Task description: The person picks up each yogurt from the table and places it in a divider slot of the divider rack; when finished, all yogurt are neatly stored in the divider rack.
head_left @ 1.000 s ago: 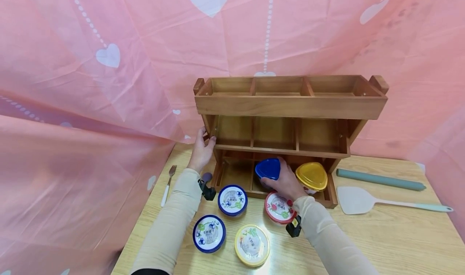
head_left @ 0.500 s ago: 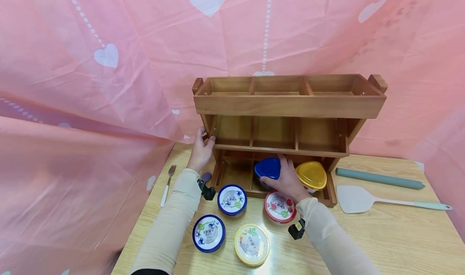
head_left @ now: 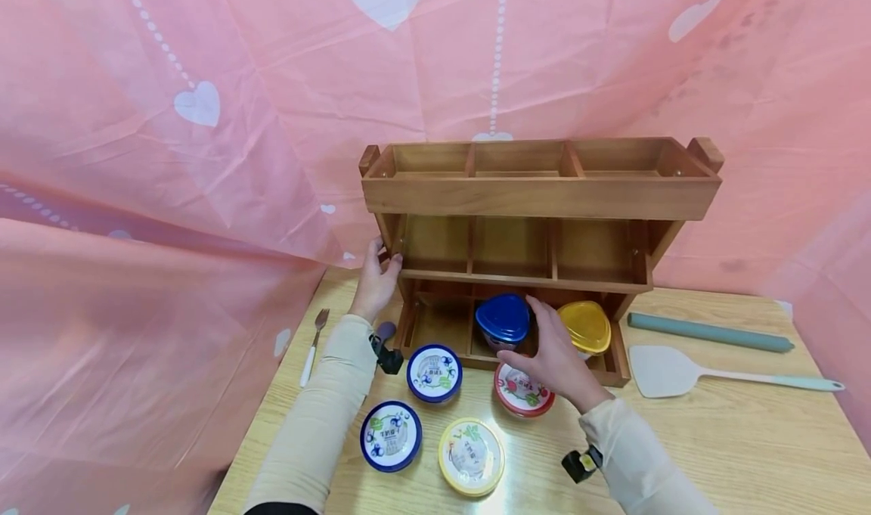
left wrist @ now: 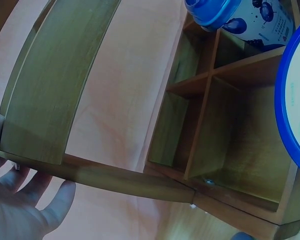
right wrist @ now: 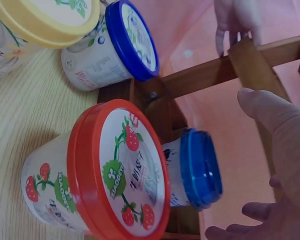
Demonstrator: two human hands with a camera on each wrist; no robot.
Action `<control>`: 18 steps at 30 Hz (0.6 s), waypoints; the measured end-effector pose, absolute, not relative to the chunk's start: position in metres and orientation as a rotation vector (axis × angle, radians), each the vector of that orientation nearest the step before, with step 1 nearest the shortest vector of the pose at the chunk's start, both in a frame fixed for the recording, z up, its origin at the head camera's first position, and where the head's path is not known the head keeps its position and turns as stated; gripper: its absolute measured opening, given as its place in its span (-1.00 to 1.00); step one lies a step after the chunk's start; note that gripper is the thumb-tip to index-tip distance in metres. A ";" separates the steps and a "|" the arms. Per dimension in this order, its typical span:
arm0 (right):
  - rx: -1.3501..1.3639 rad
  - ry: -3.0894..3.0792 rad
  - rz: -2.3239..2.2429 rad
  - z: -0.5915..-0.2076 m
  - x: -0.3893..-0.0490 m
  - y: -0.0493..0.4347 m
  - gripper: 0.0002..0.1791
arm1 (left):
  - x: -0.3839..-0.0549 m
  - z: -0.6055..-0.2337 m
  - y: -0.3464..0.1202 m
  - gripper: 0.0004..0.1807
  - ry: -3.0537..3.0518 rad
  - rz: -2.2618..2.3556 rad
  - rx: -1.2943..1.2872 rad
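Note:
My left hand (head_left: 376,284) holds the left side of a three-tier wooden rack (head_left: 540,197), thumb and fingers on either side of the upright. My right hand (head_left: 554,352), fingers spread, is just right of a tub with a rounded-triangular blue lid (head_left: 502,318) and apart from it. That tub stands upright in the bottom tier's middle compartment. A similar yellow-lidded tub (head_left: 585,327) occupies the right compartment. In front of the rack stand a red-lidded strawberry tub (head_left: 522,389), two blue-lidded blueberry tubs (head_left: 435,373) and a round yellow-lidded tub (head_left: 472,457).
Left of the rack lie a fork (head_left: 314,349) with a white handle and a purple rounded utensil end (head_left: 385,331). A white spatula (head_left: 667,371) and a grey-green rod (head_left: 708,332) lie to its right. Pink cloth (head_left: 272,122) hangs behind the table.
My right hand has let go of the tub with the rounded-triangular blue lid and drawn back to the right. The tub stays in the middle compartment. My left hand has not moved.

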State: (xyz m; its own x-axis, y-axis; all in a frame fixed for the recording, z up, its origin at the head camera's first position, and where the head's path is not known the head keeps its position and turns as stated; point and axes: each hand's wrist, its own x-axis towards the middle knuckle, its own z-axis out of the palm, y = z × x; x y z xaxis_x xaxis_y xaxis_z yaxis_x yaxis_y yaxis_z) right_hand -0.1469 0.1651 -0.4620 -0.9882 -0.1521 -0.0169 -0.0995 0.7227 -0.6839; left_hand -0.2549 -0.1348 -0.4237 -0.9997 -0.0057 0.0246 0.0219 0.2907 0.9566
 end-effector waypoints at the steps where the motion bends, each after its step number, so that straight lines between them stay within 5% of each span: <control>1: -0.213 2.850 -1.120 -0.460 -0.144 0.167 0.21 | -0.255 -0.424 -0.135 -0.44 -2.506 -1.857 -0.014; 18: -0.235 2.835 -1.135 -0.449 -0.112 0.181 0.18 | -0.255 -0.423 -0.135 -0.44 -2.511 -1.851 -0.015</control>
State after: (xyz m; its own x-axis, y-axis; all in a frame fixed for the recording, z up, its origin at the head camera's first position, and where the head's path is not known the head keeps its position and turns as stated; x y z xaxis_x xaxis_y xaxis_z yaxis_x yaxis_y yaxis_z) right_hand -0.1122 0.1811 -0.4491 -0.9852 -0.1708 -0.0160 -0.1126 0.7142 -0.6909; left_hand -0.2550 -0.1346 -0.4230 -0.9997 -0.0056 0.0234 0.0207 0.2960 0.9550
